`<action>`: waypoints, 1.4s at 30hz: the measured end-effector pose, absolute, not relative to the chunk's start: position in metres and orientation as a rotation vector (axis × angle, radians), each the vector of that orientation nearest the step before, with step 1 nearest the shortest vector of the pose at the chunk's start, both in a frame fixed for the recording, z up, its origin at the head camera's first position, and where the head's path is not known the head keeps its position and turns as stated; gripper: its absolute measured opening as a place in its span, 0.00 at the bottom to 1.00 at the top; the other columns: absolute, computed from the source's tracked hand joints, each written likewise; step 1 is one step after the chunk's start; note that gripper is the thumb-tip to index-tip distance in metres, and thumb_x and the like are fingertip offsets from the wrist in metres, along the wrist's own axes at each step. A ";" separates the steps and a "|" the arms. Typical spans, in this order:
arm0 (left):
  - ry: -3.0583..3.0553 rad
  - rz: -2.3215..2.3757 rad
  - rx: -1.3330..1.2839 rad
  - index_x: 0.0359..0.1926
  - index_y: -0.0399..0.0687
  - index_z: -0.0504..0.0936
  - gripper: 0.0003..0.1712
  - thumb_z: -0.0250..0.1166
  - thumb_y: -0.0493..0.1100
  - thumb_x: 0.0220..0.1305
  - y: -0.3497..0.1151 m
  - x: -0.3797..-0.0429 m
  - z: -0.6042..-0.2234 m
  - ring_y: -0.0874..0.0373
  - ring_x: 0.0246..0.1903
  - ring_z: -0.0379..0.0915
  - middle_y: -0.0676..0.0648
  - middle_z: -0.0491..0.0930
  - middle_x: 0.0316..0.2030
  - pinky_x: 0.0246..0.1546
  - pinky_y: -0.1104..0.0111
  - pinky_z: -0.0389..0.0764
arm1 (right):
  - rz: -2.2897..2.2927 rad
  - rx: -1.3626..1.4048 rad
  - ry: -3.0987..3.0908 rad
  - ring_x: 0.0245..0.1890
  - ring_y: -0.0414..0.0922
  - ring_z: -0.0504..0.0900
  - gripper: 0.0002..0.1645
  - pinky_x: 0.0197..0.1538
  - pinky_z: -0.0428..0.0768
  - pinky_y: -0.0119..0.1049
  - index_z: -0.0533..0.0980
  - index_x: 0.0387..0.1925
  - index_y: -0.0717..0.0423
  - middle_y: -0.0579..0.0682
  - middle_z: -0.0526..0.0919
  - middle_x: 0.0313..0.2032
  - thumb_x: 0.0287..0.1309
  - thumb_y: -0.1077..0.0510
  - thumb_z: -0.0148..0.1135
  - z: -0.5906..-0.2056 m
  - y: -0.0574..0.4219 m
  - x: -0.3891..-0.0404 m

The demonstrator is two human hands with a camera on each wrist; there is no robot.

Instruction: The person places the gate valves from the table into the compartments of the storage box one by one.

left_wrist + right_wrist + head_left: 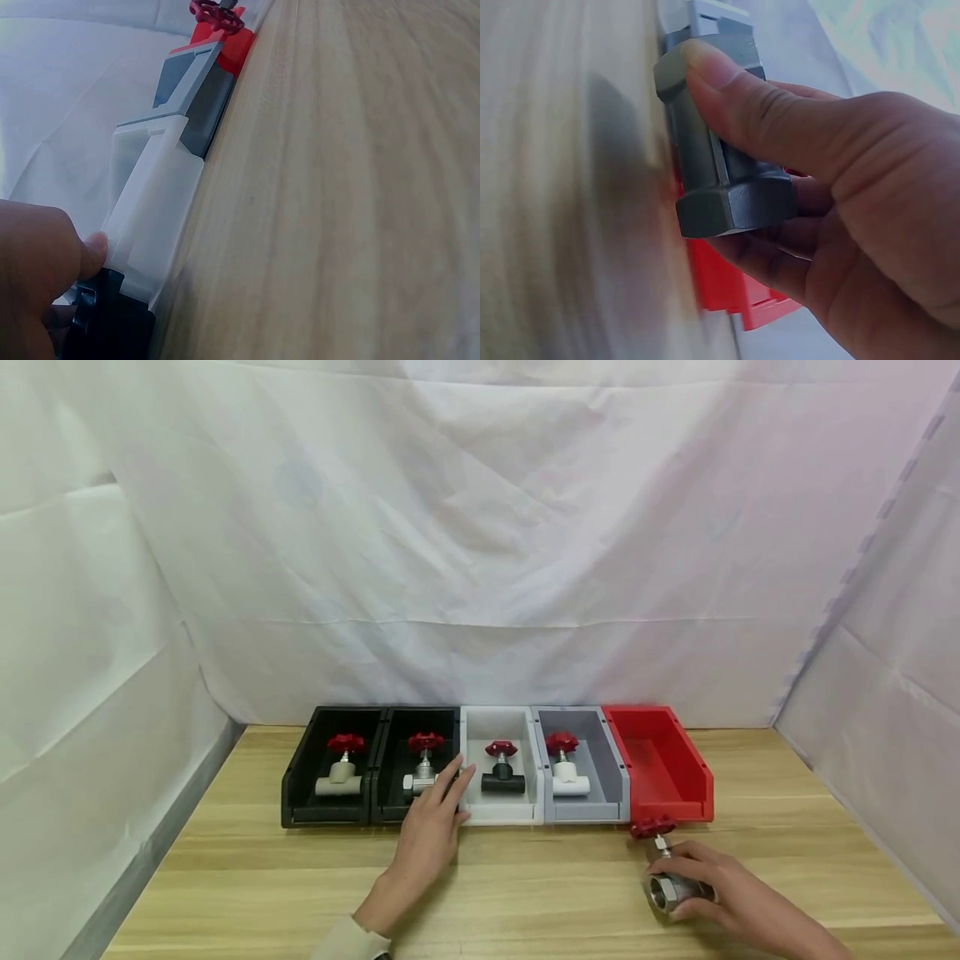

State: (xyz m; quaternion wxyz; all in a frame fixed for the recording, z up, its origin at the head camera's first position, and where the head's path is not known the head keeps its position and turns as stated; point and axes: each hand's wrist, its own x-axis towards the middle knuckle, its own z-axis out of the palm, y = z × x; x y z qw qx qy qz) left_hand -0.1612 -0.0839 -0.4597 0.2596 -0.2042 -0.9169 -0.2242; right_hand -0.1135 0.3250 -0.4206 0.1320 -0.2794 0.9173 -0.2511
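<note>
My right hand point(723, 893) grips a metal globe valve point(667, 887) by its body, with its red handwheel point(652, 827) near the front edge of the red bin point(656, 806). Close up in the right wrist view, thumb and fingers wrap the grey body between its hexagonal ends. My left hand point(429, 833) rests its extended fingers at the front of the second black bin point(390, 814) and the white bin point(498, 814); the thumb touches the white bin's edge. Its fingers partly hide a similar metal valve point(425, 768).
A beige valve point(341, 777) lies in the leftmost black bin point(326, 814), a black one point(502, 777) in the white bin, and a white one point(570, 779) in the grey bin point(588, 812). The bins stand side by side on a wooden table point(540, 893), before a white cloth point(480, 568).
</note>
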 end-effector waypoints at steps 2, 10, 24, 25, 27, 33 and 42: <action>-2.481 -0.607 -0.555 0.68 0.49 0.67 0.38 0.70 0.38 0.57 -0.084 -0.161 -0.459 0.54 0.35 0.72 0.47 0.60 0.69 0.33 0.62 0.74 | -0.717 -0.807 2.671 0.43 0.40 0.71 0.29 0.38 0.78 0.28 0.76 0.57 0.39 0.46 0.71 0.49 0.54 0.36 0.62 -0.418 0.325 -0.113; -2.484 -0.585 -0.545 0.68 0.49 0.67 0.38 0.70 0.38 0.57 -0.085 -0.160 -0.459 0.52 0.36 0.73 0.46 0.60 0.69 0.36 0.59 0.75 | -0.683 -0.840 2.745 0.46 0.47 0.72 0.32 0.39 0.78 0.29 0.76 0.57 0.40 0.47 0.71 0.51 0.53 0.34 0.61 -0.407 0.321 -0.117; -2.486 -0.595 -0.543 0.68 0.49 0.67 0.39 0.71 0.37 0.56 -0.083 -0.156 -0.458 0.52 0.36 0.73 0.46 0.61 0.68 0.37 0.60 0.75 | -0.654 -0.927 2.898 0.44 0.47 0.74 0.27 0.37 0.79 0.31 0.77 0.55 0.35 0.46 0.72 0.49 0.53 0.36 0.63 -0.397 0.321 -0.130; -2.486 -0.594 -0.545 0.68 0.49 0.67 0.39 0.71 0.37 0.56 -0.083 -0.156 -0.458 0.53 0.36 0.73 0.46 0.61 0.69 0.38 0.60 0.75 | -0.661 -0.935 2.899 0.44 0.47 0.74 0.27 0.37 0.79 0.31 0.76 0.55 0.35 0.46 0.73 0.49 0.53 0.37 0.63 -0.397 0.320 -0.131; -2.483 -0.593 -0.548 0.68 0.49 0.67 0.39 0.71 0.37 0.56 -0.084 -0.157 -0.459 0.53 0.36 0.73 0.46 0.61 0.69 0.38 0.60 0.75 | -0.670 -0.942 2.896 0.45 0.47 0.74 0.27 0.37 0.79 0.31 0.76 0.55 0.35 0.46 0.73 0.49 0.53 0.38 0.64 -0.395 0.320 -0.133; -2.476 -0.598 -0.550 0.68 0.49 0.67 0.38 0.71 0.37 0.56 -0.084 -0.158 -0.459 0.53 0.35 0.72 0.46 0.61 0.68 0.37 0.60 0.75 | -0.677 -1.027 2.945 0.42 0.42 0.74 0.27 0.38 0.80 0.31 0.77 0.55 0.39 0.43 0.73 0.47 0.52 0.44 0.68 -0.387 0.321 -0.140; -2.480 -0.594 -0.557 0.68 0.49 0.67 0.38 0.70 0.37 0.57 -0.083 -0.160 -0.458 0.53 0.34 0.72 0.48 0.59 0.69 0.36 0.61 0.75 | -0.621 -1.069 3.031 0.39 0.38 0.73 0.27 0.35 0.78 0.32 0.79 0.52 0.43 0.43 0.74 0.45 0.47 0.49 0.73 -0.386 0.329 -0.160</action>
